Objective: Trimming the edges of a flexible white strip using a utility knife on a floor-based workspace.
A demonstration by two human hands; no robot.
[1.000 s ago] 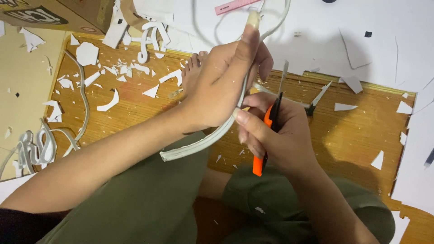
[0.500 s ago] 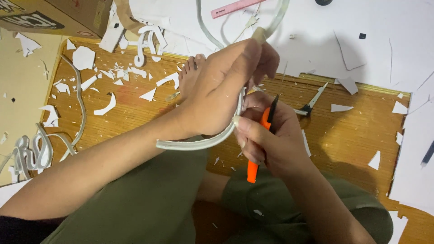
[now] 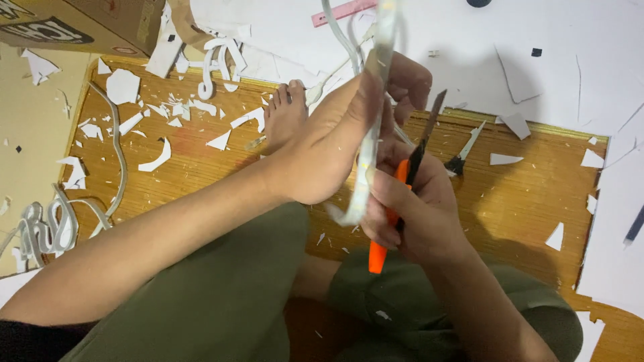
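A woven bamboo mat [image 3: 201, 167] covers the floor. White foam scraps [image 3: 157, 155] lie scattered on its left part. A cardboard box [image 3: 87, 20] sits beyond its far left corner, a pink ruler [image 3: 343, 11] beyond its far edge, and small scissors [image 3: 464, 155] lie near that edge.

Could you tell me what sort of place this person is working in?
Probably a home craft or sign-making spot on the floor: a woven bamboo mat strewn with white offcuts, cut foam letters, and an orange utility knife in the right hand.
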